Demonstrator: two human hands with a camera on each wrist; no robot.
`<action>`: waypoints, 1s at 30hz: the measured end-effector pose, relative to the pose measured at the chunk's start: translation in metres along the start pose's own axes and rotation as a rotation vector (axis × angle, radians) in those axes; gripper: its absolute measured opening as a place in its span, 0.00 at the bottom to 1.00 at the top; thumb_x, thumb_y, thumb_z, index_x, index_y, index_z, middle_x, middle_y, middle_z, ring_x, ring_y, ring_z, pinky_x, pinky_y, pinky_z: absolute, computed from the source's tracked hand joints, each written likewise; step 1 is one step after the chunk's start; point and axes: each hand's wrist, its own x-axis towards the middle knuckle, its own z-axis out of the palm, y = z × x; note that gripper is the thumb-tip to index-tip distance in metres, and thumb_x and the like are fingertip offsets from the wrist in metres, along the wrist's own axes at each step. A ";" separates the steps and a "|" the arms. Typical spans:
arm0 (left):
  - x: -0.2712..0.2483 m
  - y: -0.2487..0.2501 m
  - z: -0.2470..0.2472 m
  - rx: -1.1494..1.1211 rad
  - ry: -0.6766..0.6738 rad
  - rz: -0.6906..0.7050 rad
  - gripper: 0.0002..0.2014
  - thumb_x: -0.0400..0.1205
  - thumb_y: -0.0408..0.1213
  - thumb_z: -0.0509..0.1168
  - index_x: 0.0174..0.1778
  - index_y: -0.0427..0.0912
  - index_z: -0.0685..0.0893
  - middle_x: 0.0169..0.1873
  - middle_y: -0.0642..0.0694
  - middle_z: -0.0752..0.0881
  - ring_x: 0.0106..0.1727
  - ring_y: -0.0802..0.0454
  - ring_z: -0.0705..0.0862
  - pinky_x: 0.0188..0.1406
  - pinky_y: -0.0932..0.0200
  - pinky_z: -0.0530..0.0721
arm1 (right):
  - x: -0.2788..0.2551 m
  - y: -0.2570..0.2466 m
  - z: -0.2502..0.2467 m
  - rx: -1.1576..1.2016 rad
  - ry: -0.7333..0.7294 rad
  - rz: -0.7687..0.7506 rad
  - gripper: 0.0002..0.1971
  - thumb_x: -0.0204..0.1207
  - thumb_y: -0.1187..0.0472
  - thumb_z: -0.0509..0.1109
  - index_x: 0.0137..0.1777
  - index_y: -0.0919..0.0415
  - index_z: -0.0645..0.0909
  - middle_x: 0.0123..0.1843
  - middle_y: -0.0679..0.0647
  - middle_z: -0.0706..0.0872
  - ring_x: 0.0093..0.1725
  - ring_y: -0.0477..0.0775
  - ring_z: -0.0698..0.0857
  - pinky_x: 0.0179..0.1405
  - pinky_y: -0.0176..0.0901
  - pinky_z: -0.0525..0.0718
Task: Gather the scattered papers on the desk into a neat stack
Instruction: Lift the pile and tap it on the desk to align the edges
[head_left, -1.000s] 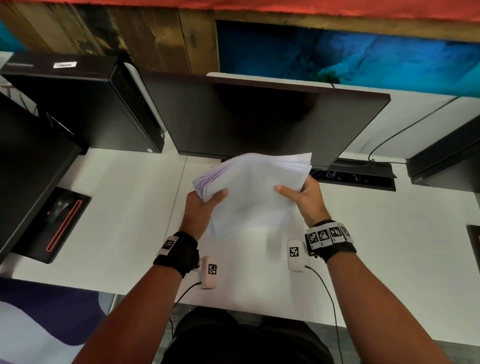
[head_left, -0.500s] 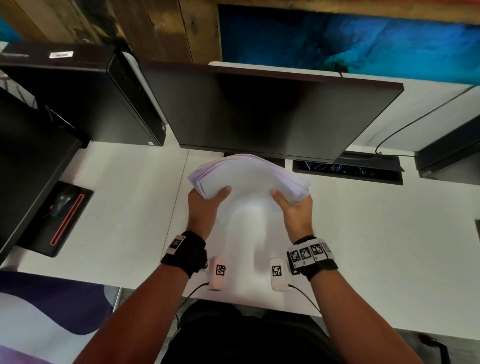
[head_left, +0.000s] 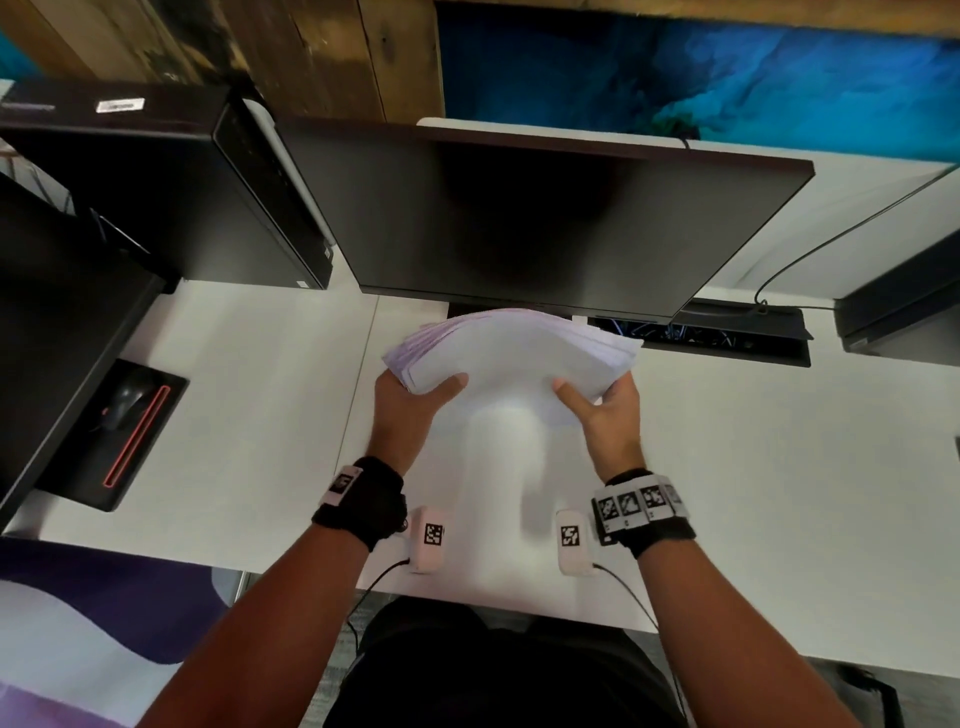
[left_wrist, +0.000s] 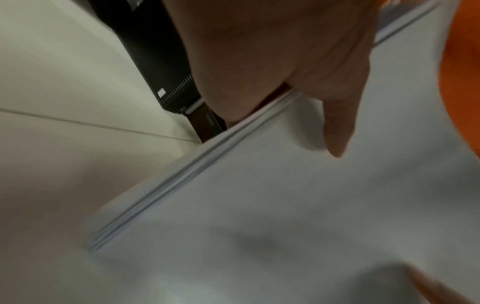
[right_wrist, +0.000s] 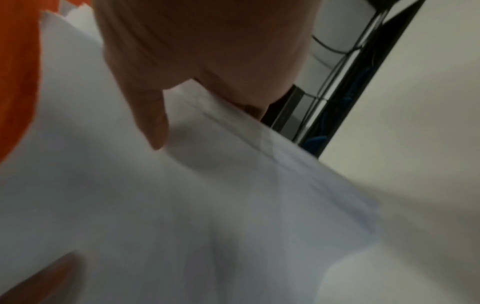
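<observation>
A thick sheaf of white papers stands upright on its lower edge on the white desk, in front of the dark monitor. My left hand grips its left side, thumb across the near face. My right hand grips the right side the same way. In the left wrist view the papers show layered edges below my thumb. The right wrist view shows the papers blurred, with edges fanned unevenly at the right.
A black computer tower stands at the back left, and a mouse on a black pad lies near the left edge. A cable tray is open behind the papers. Another dark monitor is at the right.
The papers have come down from mid-air toward the desk and stand more upright. Both hands have moved closer together on the sheaf's sides, and its edges look more even.
</observation>
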 end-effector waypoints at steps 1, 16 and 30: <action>0.005 0.002 -0.007 -0.015 -0.030 -0.010 0.22 0.77 0.21 0.78 0.64 0.43 0.87 0.51 0.60 0.94 0.55 0.62 0.91 0.55 0.62 0.89 | 0.007 -0.005 -0.008 -0.002 -0.046 -0.001 0.37 0.75 0.68 0.84 0.82 0.53 0.76 0.75 0.56 0.87 0.74 0.56 0.87 0.75 0.61 0.86; 0.022 0.010 -0.014 -0.011 -0.168 -0.081 0.31 0.75 0.25 0.80 0.75 0.38 0.80 0.66 0.40 0.89 0.68 0.42 0.88 0.72 0.36 0.84 | 0.032 -0.027 -0.015 -0.051 -0.207 -0.010 0.37 0.74 0.74 0.83 0.81 0.57 0.76 0.70 0.52 0.89 0.69 0.48 0.90 0.68 0.47 0.89; 0.030 0.120 0.025 1.315 -0.252 0.526 0.32 0.73 0.58 0.78 0.72 0.54 0.80 0.60 0.53 0.87 0.67 0.46 0.82 0.73 0.43 0.69 | 0.033 -0.021 -0.014 -0.076 -0.157 -0.088 0.18 0.81 0.70 0.78 0.70 0.63 0.88 0.62 0.52 0.95 0.60 0.48 0.93 0.61 0.40 0.89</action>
